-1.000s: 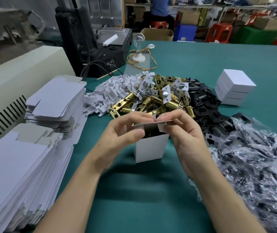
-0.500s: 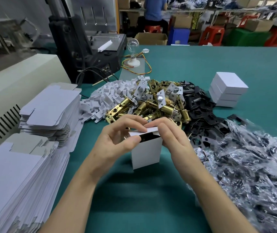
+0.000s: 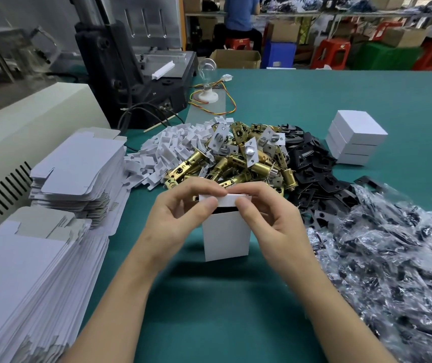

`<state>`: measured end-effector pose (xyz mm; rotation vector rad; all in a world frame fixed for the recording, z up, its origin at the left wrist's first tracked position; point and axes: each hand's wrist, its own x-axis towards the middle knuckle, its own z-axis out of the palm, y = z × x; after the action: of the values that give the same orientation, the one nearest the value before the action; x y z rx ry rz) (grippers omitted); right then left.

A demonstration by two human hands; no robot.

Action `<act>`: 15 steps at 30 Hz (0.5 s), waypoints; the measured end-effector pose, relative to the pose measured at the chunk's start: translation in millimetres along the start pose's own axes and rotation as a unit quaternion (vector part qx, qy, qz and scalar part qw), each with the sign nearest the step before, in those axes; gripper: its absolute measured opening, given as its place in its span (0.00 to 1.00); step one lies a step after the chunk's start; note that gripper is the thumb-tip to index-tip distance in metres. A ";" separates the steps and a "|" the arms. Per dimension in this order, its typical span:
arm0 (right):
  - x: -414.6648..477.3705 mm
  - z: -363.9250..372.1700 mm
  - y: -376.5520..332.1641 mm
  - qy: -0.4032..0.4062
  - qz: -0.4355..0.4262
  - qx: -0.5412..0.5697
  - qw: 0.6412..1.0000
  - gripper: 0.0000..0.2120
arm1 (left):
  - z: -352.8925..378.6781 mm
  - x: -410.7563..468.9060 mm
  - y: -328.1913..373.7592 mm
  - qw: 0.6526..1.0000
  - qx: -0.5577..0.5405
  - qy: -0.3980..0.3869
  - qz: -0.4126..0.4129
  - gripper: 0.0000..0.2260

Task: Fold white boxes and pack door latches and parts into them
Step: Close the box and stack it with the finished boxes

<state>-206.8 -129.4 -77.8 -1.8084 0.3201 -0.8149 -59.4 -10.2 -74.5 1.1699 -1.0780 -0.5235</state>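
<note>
Centre of frame: my left hand and right hand pinch the lid flap, now bent lower over the opening than half a second ago. One white box stands upright, plain, with a dark mouth. Three closed boxes are stacked at right. Two stacks of flat blanks lie at left.
</note>
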 end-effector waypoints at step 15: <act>2.4 -8.4 5.1 -0.017 -0.016 0.045 0.999 0.14 | -8.4 -2.2 3.4 0.999 0.025 -0.029 -0.024 0.11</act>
<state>-209.8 -138.8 -79.9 -1.7463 0.2291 -0.8071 -53.6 -3.3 -72.3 1.2320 -1.1212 -0.5739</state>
